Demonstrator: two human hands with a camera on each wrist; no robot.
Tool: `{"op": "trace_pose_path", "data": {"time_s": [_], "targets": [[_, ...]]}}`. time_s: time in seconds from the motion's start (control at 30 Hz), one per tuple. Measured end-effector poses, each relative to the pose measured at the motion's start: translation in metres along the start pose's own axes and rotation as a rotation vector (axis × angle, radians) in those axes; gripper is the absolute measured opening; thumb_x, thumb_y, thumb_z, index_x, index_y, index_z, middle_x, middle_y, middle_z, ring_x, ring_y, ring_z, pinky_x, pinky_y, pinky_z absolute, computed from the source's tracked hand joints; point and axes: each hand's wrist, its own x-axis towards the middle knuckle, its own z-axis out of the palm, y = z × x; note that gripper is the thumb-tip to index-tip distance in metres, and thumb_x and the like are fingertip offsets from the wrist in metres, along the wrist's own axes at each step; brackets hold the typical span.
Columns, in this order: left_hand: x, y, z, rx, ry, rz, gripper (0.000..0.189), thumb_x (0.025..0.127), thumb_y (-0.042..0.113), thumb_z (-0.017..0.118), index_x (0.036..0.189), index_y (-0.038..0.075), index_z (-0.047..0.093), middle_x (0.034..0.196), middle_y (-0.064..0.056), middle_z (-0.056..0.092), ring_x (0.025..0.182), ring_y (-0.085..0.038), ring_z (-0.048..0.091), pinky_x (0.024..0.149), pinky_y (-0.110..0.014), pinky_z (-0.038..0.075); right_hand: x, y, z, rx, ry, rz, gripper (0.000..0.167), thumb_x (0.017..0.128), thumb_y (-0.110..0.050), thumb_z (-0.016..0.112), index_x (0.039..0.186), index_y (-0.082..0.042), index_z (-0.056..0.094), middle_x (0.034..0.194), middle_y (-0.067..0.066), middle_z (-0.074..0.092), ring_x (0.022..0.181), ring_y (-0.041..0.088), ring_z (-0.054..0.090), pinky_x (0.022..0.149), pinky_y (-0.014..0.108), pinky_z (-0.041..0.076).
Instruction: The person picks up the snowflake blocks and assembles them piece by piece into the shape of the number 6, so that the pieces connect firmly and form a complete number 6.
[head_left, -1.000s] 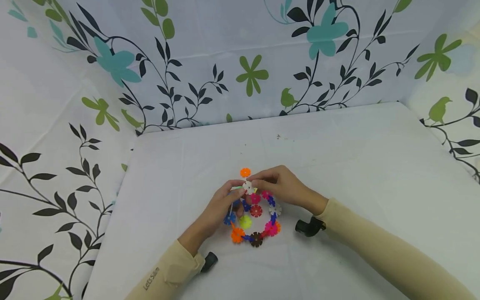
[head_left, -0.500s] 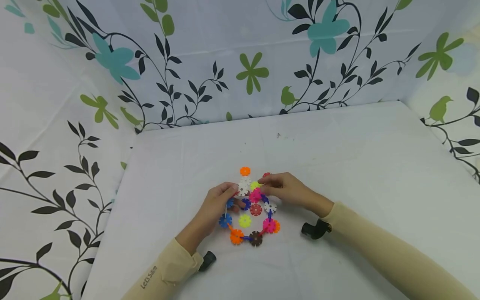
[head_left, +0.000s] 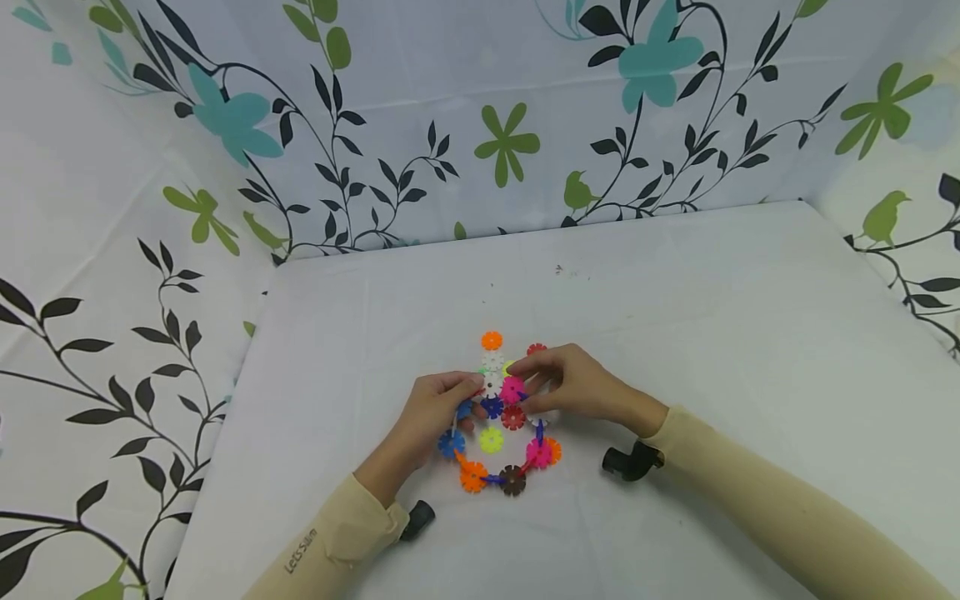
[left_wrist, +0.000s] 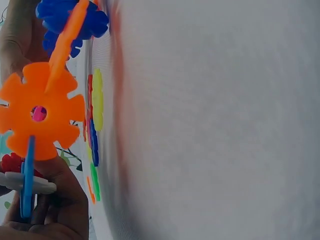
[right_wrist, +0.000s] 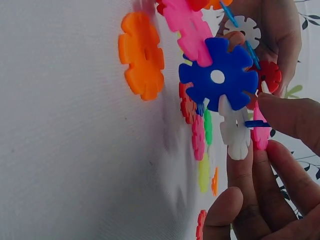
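A chain of slotted plastic flower discs in several colours curves between the hands, held up off the cloth. My left hand (head_left: 442, 404) pinches its left end, near a white disc (head_left: 491, 385). In the left wrist view an orange disc (left_wrist: 25, 90) and an edge-on blue disc (left_wrist: 27, 195) hang in front of those fingers. My right hand (head_left: 573, 385) grips the right end by a pink disc (head_left: 512, 390). Close to that thumb in the right wrist view are a blue disc (right_wrist: 200, 75) and a white disc (right_wrist: 235, 137).
Loose discs lie on the white cloth (head_left: 712, 333): a yellow one (head_left: 491, 439) and a red one (head_left: 513, 417) within the curve, an orange one (head_left: 492, 340) and another red one (head_left: 537, 349) beyond the hands. Black wrist-camera mounts (head_left: 633, 461) jut out below the cuffs.
The right hand has moved slightly right, from the white disc beside the left hand to the pink disc. The hands are farther apart, and loose discs behind them show more.
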Motion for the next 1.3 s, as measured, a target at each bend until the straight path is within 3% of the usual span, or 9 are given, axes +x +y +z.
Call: {"op": "trace_pose_path", "data": {"time_s": [0.33, 0.67, 0.93, 1.1, 1.3], "targets": [[-0.001, 0.001, -0.001, -0.018, 0.034, -0.012, 0.031, 0.104, 0.022, 0.056, 0.127, 0.003, 0.066, 0.081, -0.012, 0.072, 0.063, -0.021, 0.059, 0.063, -0.028, 0.053, -0.002, 0.005, -0.004, -0.042, 0.02, 0.02, 0.047, 0.082, -0.019, 0.086, 0.125, -0.006, 0.071, 0.112, 0.001, 0.072, 0.095, 0.019, 0.068, 0.079, 0.037, 0.057], [-0.003, 0.002, -0.003, -0.118, 0.057, -0.03, 0.033, 0.102, 0.015, 0.053, 0.132, 0.009, 0.064, 0.085, -0.016, 0.068, 0.073, -0.024, 0.062, 0.065, -0.029, 0.054, 0.008, 0.007, -0.015, -0.143, 0.08, 0.069, 0.033, 0.096, -0.031, 0.072, 0.12, -0.01, 0.074, 0.107, -0.002, 0.074, 0.093, 0.019, 0.065, 0.082, 0.037, 0.054], [-0.007, 0.002, -0.003, -0.13, 0.052, -0.045, 0.034, 0.101, 0.018, 0.054, 0.132, 0.01, 0.065, 0.085, -0.014, 0.067, 0.075, -0.025, 0.06, 0.068, -0.029, 0.054, 0.025, 0.01, -0.027, -0.372, 0.201, 0.141, 0.025, 0.098, -0.023, 0.068, 0.119, -0.012, 0.075, 0.098, -0.004, 0.072, 0.092, 0.019, 0.062, 0.078, 0.036, 0.051], [-0.008, 0.002, -0.004, -0.141, 0.057, -0.055, 0.036, 0.101, 0.017, 0.054, 0.135, 0.011, 0.063, 0.086, -0.013, 0.066, 0.076, -0.024, 0.06, 0.07, -0.029, 0.053, 0.03, 0.013, -0.028, -0.535, 0.197, 0.155, 0.029, 0.095, -0.02, 0.071, 0.122, -0.01, 0.074, 0.097, 0.001, 0.067, 0.086, 0.02, 0.059, 0.075, 0.035, 0.051], [-0.008, 0.0, -0.007, -0.144, 0.074, -0.05, 0.041, 0.102, 0.015, 0.053, 0.142, 0.009, 0.056, 0.091, -0.016, 0.065, 0.077, -0.023, 0.061, 0.071, -0.029, 0.055, 0.033, 0.012, -0.03, -0.592, 0.167, 0.182, 0.035, 0.092, -0.022, 0.075, 0.126, -0.01, 0.072, 0.098, 0.003, 0.065, 0.086, 0.021, 0.057, 0.074, 0.034, 0.051]]}}
